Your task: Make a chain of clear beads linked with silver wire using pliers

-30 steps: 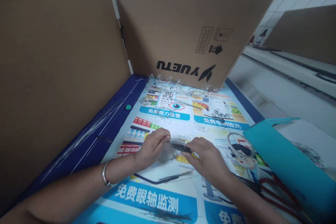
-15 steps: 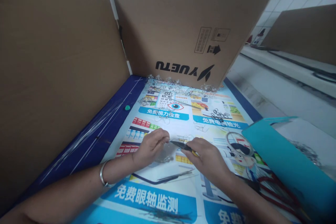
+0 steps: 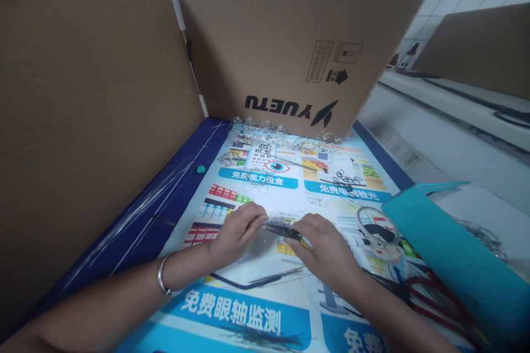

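My left hand (image 3: 242, 231), with a silver bangle on the wrist, is closed in a pinch on a thin wire, mostly hidden by the fingers. Opposite it, my right hand (image 3: 325, 245) grips a pair of pliers (image 3: 282, 230) with dark jaws and yellow-trimmed handles. The plier tips point left and lie close beside my left fingertips; contact is too small to tell. Beneath the hands, a bundle of dark straight wires (image 3: 279, 277) lies on the printed sheet (image 3: 285, 303). More cut wires (image 3: 265, 337) lie at the near edge.
Clear and silvery bent wire pieces (image 3: 265, 128) line the foot of the cardboard panel (image 3: 298, 27). Dark wire loops (image 3: 345, 179) lie farther back. A teal box (image 3: 451, 253) with wire pieces stands right, beside red-handled scissors or pliers (image 3: 434, 298). Another cardboard wall (image 3: 91, 94) rises left.
The plier jaws have parted slightly and turned a little near the left fingertips. My right hand has shifted marginally, while my left hand stays almost in place.
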Demonstrator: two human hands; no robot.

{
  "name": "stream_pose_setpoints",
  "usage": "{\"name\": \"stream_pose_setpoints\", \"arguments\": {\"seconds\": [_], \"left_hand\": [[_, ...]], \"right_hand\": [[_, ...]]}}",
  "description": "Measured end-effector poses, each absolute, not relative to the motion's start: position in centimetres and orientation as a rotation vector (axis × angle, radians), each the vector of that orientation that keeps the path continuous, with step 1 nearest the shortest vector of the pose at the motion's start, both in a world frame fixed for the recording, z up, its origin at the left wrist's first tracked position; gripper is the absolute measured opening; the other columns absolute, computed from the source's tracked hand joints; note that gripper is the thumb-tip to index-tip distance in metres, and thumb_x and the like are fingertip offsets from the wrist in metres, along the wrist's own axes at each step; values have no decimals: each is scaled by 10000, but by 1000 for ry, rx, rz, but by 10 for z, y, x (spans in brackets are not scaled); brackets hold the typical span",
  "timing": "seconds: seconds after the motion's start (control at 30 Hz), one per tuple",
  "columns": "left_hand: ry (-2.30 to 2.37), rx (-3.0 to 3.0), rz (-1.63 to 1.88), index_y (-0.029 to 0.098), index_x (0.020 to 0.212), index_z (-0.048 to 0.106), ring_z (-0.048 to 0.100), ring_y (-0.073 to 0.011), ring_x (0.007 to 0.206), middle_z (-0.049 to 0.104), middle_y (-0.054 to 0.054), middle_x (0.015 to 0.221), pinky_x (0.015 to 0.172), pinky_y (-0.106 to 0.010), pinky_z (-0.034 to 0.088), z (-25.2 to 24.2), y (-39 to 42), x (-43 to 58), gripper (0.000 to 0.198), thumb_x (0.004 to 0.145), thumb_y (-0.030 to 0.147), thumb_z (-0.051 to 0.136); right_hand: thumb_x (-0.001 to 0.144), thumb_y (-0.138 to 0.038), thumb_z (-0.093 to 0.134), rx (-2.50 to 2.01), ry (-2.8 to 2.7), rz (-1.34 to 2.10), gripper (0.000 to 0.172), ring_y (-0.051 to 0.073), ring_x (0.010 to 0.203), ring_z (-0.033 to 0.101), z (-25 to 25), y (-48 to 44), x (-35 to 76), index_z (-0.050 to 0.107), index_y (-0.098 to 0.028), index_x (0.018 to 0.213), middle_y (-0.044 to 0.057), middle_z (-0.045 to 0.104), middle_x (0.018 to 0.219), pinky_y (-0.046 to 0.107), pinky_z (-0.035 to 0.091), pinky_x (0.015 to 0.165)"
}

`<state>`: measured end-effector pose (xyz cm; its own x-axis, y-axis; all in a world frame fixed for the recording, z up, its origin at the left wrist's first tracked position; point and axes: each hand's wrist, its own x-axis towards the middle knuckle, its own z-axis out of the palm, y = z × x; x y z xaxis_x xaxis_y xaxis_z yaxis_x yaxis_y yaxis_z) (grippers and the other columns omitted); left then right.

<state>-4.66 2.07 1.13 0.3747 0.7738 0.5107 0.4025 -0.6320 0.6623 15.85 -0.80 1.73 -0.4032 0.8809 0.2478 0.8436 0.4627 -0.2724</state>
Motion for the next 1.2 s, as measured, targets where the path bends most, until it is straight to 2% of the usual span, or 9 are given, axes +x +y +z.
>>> {"name": "stream_pose_setpoints", "arguments": {"seconds": [0.6, 1.2], "left_hand": [[921, 2446, 1212, 173, 797, 490, 514, -111, 674, 557, -14, 704, 619, -206, 408, 9, 22, -46, 109, 877, 153, 418], [895, 2336, 1200, 176, 784, 486, 496, -116, 672, 536, -17, 701, 616, -218, 394, 8, 21, -48, 127, 881, 173, 405]], "right_hand": [[818, -291, 537, -1443, -2360, 168, 128, 190, 795, 533, 17, -11, 157, 616, -193, 841, 50, 597, 782, 298, 410, 713], [811, -302, 534, -1511, -2336, 335, 124, 167, 791, 555, 18, -7, 157, 620, -213, 819, 25, 613, 796, 259, 409, 683]]}}
